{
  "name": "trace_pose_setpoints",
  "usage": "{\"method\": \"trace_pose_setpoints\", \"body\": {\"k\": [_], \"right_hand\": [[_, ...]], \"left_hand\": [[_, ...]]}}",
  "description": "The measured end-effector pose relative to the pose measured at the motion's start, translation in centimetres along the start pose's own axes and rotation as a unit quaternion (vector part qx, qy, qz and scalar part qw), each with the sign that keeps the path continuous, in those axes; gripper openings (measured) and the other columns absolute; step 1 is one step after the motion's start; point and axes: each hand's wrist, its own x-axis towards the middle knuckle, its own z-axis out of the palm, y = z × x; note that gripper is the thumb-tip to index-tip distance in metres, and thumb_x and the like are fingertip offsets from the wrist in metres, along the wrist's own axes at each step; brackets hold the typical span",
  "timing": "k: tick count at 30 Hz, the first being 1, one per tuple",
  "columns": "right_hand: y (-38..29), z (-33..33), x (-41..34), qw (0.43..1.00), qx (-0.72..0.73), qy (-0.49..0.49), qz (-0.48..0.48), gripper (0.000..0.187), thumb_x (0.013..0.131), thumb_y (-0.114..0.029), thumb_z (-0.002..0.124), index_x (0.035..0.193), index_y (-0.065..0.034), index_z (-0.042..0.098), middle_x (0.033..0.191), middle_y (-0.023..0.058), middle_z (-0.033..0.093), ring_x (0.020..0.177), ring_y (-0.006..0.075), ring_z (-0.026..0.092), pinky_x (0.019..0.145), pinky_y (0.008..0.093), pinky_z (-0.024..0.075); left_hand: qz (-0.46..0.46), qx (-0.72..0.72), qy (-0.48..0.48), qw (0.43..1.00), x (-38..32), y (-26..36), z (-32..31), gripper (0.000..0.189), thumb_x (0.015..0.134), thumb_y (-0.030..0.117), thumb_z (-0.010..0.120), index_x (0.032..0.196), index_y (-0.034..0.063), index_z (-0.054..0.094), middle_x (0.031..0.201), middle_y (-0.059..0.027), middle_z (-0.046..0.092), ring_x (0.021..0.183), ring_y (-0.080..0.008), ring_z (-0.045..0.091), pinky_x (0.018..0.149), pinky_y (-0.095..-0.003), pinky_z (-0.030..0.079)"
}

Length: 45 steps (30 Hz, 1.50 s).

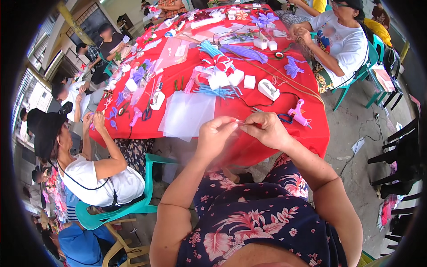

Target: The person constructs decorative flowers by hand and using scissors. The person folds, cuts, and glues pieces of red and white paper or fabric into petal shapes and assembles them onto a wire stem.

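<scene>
My left hand (218,133) and my right hand (267,128) meet just above the near edge of the red-covered table. A small, thin, clear or whitish piece (240,122) is pinched between the fingertips of both; its exact kind cannot be told. To the left of my hands lie translucent white sheets (188,113). Scissors with dark blue handles (285,118) lie just behind my right hand, beside a pink glue gun (299,113). Farther back are a white tape dispenser (269,90), white foam blocks (218,80), light blue pipe cleaners (217,90) and a red and white flower (217,63).
A co-worker in a white shirt (100,180) sits at my left on a green plastic chair (148,180); another (347,43) sits at the far right. A second pink glue gun (136,116) and purple pipe cleaners (245,53) lie on the red tablecloth (300,133). Cords cross the table.
</scene>
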Motion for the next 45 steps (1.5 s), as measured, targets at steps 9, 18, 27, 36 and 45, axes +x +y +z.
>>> {"method": "trace_pose_setpoints", "body": {"k": [9, 18, 27, 36, 45], "right_hand": [[-0.7, -0.1, 0.0, 0.999, -0.033, -0.004, -0.038, 0.009, 0.072, -0.005, 0.062, 0.069, 0.0013, 0.057, 0.064, 0.0118, 0.059, 0.055, 0.0213, 0.057, 0.051, 0.0301, 0.0434], [-1.7, 0.3, -0.1, 0.997, -0.023, 0.067, 0.021, 0.013, 0.072, -0.008, 0.065, 0.073, 0.0012, 0.057, 0.066, 0.0137, 0.06, 0.061, 0.0223, 0.06, 0.055, 0.0302, 0.0456], [-0.2, 0.1, 0.2, 0.999, 0.002, 0.011, 0.037, 0.008, 0.075, -0.007, 0.062, 0.08, -0.0009, 0.062, 0.07, 0.0113, 0.062, 0.061, 0.0177, 0.06, 0.056, 0.0289, 0.0454], [0.1, 0.8, 0.4, 0.999, -0.025, 0.02, 0.024, 0.01, 0.073, -0.009, 0.063, 0.078, -0.0004, 0.061, 0.067, 0.0136, 0.06, 0.057, 0.0223, 0.058, 0.054, 0.0306, 0.0445], [2.6, -1.7, -0.3, 0.986, -0.119, -0.107, 0.051, 0.023, 0.072, -0.02, 0.066, 0.083, -0.0011, 0.059, 0.07, 0.0146, 0.06, 0.065, 0.0286, 0.059, 0.06, 0.0347, 0.0452]], "left_hand": [[0.032, 0.031, 0.012, 0.999, 0.0, -0.5, -0.4, 0.013, 0.081, 0.007, 0.059, 0.091, -0.002, 0.061, 0.081, -0.0035, 0.062, 0.072, -0.0077, 0.057, 0.065, -0.0208, 0.048], [0.018, 0.04, 0.006, 0.999, 0.3, -0.2, -0.8, 0.012, 0.081, 0.006, 0.06, 0.091, -0.0005, 0.062, 0.08, -0.0049, 0.063, 0.068, -0.0089, 0.059, 0.062, -0.0205, 0.049], [0.021, 0.048, -0.029, 0.998, 0.8, -0.6, -0.9, 0.012, 0.083, 0.007, 0.057, 0.09, -0.0021, 0.06, 0.08, -0.006, 0.063, 0.074, -0.0105, 0.059, 0.066, -0.0216, 0.048], [0.039, 0.197, 0.013, 0.98, 1.1, -0.6, -1.1, 0.013, 0.081, 0.012, 0.061, 0.083, -0.0004, 0.063, 0.071, -0.0007, 0.06, 0.067, -0.0054, 0.054, 0.061, -0.0191, 0.044], [0.08, 0.168, 0.099, 0.978, 1.8, 2.4, -7.0, 0.009, 0.082, 0.011, 0.059, 0.083, 0.002, 0.062, 0.072, -0.0008, 0.06, 0.064, -0.0077, 0.055, 0.063, -0.0211, 0.044]]}}
